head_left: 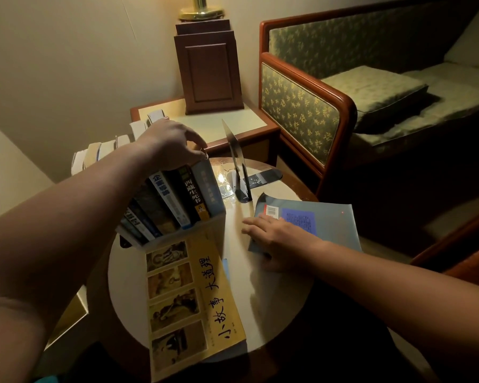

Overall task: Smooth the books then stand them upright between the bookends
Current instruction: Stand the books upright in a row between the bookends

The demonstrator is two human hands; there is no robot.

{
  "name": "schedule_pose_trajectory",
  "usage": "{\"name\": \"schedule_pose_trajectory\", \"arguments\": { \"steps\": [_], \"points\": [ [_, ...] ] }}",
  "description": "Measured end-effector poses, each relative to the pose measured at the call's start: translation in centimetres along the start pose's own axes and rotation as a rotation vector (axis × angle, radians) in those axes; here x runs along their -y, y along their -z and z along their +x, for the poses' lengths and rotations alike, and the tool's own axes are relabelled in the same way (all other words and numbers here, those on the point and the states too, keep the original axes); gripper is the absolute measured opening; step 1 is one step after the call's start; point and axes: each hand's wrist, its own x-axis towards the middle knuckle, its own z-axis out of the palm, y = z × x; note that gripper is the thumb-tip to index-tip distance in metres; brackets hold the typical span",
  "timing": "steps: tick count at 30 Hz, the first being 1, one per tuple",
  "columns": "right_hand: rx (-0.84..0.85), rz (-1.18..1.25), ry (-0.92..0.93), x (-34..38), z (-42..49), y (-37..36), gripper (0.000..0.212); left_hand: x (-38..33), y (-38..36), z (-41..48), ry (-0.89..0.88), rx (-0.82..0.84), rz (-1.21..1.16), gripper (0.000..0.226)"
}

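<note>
A row of several books [174, 200] stands leaning left on the round table [277, 305]. My left hand [172, 142] rests on top of the row, fingers curled over the rightmost book's upper edge. A metal bookend [237, 161] stands upright to the right of the row, with a gap between them. A grey-blue book [327, 225] lies flat at the right; my right hand [277, 239] lies palm down on its left part. A yellow book [194, 302] with pictures lies flat at the front, its far end against the row's base. The left bookend is mostly hidden.
Behind the table stands a low side table [233, 123] with a dark wooden lamp base [209, 70]. A green patterned sofa [371, 100] with a wooden frame fills the right side. A wall runs along the left.
</note>
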Motion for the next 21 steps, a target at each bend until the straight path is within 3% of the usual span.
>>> {"name": "schedule_pose_trajectory", "arguments": {
  "steps": [8, 16, 21],
  "points": [
    [-0.314, 0.204, 0.06, -2.1, -1.1, 4.0, 0.051, 0.0, 0.1, 0.1, -0.007, 0.009, 0.03, 0.034],
    [-0.842, 0.504, -0.077, -1.5, -2.5, 7.2, 0.05, -0.3, 0.1, 0.4, 0.03, 0.001, 0.017, 0.03],
    [-1.085, 0.607, -0.141, 0.5, -1.6, 8.1, 0.049, -0.5, 0.4, 0.2, 0.012, 0.003, 0.023, 0.028]
  ]
}}
